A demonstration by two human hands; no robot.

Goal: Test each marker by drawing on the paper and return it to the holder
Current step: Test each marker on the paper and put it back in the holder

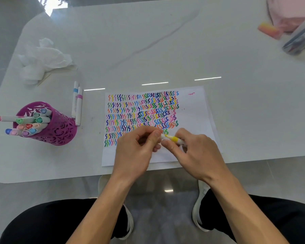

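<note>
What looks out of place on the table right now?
Two loose markers lie on the table beside the purple holder, not in it. A pink-capped marker in the holder tilts far out over its rim. Crumpled tissue sits behind. Left hand and right hand grip the yellow marker.

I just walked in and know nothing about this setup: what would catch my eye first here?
The sheet of paper on the white table, packed with rows of colourful squiggles. Over its lower part, the left hand and right hand hold one yellow-banded marker between them. At far left stands a purple cut-out holder crammed with markers.
</note>
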